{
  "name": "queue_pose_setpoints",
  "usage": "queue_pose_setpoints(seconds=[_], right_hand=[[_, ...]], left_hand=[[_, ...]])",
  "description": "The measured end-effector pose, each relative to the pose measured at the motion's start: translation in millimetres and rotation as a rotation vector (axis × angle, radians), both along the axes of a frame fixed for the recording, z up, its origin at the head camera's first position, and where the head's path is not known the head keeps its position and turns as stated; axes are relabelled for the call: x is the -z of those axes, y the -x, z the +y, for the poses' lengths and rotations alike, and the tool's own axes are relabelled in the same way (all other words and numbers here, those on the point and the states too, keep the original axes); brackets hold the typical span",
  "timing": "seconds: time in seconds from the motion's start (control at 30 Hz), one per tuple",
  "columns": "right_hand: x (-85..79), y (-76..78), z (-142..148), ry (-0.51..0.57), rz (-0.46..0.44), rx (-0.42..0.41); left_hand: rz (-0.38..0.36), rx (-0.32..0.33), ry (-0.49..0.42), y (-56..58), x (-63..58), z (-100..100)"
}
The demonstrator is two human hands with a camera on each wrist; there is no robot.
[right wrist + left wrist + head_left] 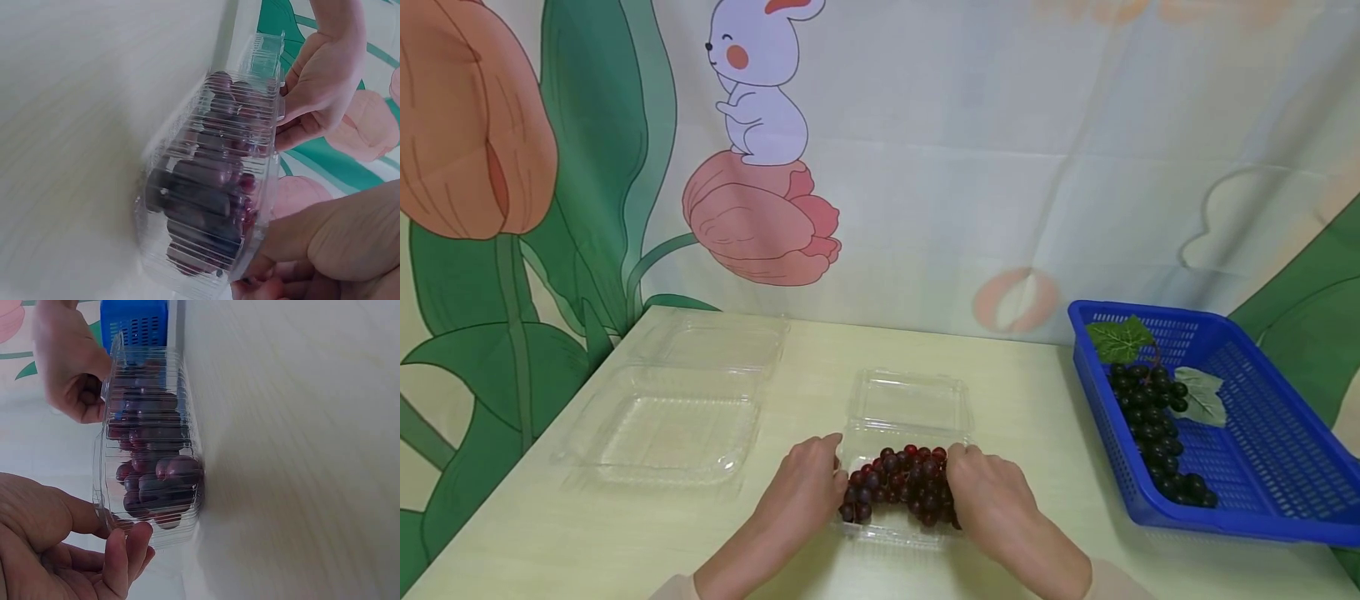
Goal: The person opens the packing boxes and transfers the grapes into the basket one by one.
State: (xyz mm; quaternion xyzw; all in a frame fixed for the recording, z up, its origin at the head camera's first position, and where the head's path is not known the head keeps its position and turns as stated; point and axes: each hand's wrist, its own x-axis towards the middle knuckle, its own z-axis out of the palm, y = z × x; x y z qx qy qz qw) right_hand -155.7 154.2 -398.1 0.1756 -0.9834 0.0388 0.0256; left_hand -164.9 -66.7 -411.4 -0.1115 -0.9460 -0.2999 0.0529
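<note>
A bunch of dark red grapes (917,483) lies in the base of a small clear plastic clamshell box (898,533), whose lid (912,400) is folded back away from me. My left hand (805,482) pinches the box's left rim between thumb and fingers. On the opposite side my right hand (996,500) grips the right rim with curled fingers, covering the end of the bunch in the head view. From the left wrist, the ribbed box wall shows the grapes (153,437) pressed against it, with the base resting on the table (300,462).
A larger clear clamshell box (662,429) stands open at the table's left, its lid toward the back. At the right, a blue plastic basket (1285,450) holds a bunch of black grapes (1153,425) with green leaves (1120,337). A printed curtain (910,167) hangs behind.
</note>
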Motion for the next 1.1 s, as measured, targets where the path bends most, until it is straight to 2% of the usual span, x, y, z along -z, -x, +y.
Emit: queue_pose_setpoints(seconds=[0.17, 0.27, 0.73, 0.93, 1.1], right_hand=[[0.4, -6.7, 0.1, -0.013, 0.203, -0.012], [0.5, -8.5, -1.1, -0.021, 0.264, 0.004], [-3.8, -7.7, 0.9, -0.044, 0.252, 0.019], [-1.6, -7.4, -0.8, -0.022, 0.314, 0.020], [-1.8, -8.5, -1.6, -0.008, 0.331, 0.038]], left_hand=[[-0.010, 0.001, -0.006, 0.6, 0.0, 0.2], [-0.018, 0.001, -0.017, 0.9, 0.5, 0.1], [-0.017, 0.002, -0.024, 0.5, 0.0, -0.2], [-0.017, 0.011, -0.026, 0.1, 0.0, -1.0], [-0.026, 0.006, -0.027, -0.6, 0.8, -1.1]])
